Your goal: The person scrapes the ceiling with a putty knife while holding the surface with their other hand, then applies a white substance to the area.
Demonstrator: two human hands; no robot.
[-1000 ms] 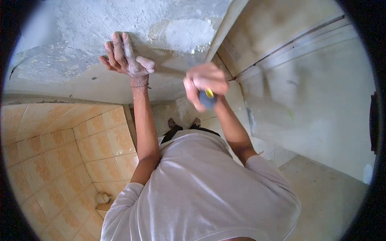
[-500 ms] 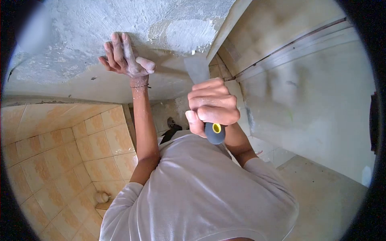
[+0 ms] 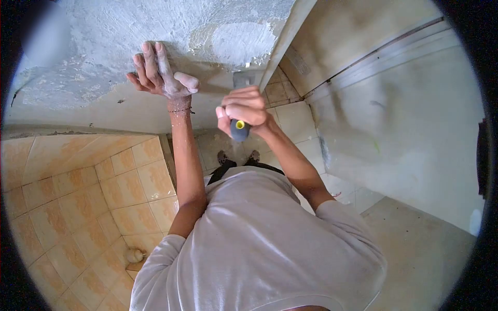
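My left hand (image 3: pixel 165 78) rests on the wall (image 3: pixel 104 46), fingers spread and dusted with white powder. My right hand (image 3: pixel 245 106) is wrapped round the dark handle, with its yellow-ringed end, of a putty knife (image 3: pixel 244 79). The knife's wide flat blade points up at the wall, just below the lower edge of a rough, whitish patch (image 3: pixel 243 42). Whether the blade touches the surface I cannot tell. A small pale flake (image 3: pixel 248 65) shows just above the blade.
The wall ends at a vertical edge (image 3: pixel 290 44) right of the knife. A pale door-like panel (image 3: pixel 404 124) stands further right. Orange-and-cream tiles (image 3: pixel 129 181) line the recess at lower left. My feet (image 3: pixel 223 156) stand on the floor below.
My right hand has moved up, left and away from me, bringing the putty knife closer to the wall. My left hand stays in place.
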